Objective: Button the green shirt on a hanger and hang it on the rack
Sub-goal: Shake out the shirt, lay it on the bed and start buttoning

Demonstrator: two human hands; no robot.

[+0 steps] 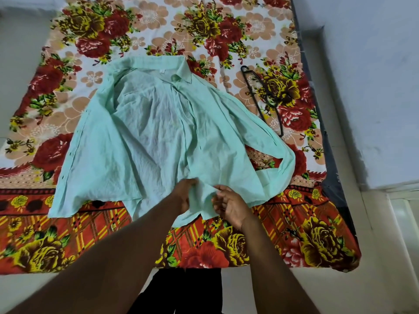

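The green shirt lies open and face up on the flowered bedsheet, collar away from me and hem towards me. My left hand has its fingers curled into the cloth at the hem. My right hand, just beside it, pinches the facing edge between thumb and bent fingers. Whether a button sits in that pinch I cannot tell; it is too small to see.

The hanger lies apart on the sheet, to the right of the shirt and not inside it. That is the risk as I judge it: if I close the front now, the hanger will have to be forced in through the neck. Starting at the hem, I could also mismatch button and hole, leaving the placket skewed. The rack is not in view.
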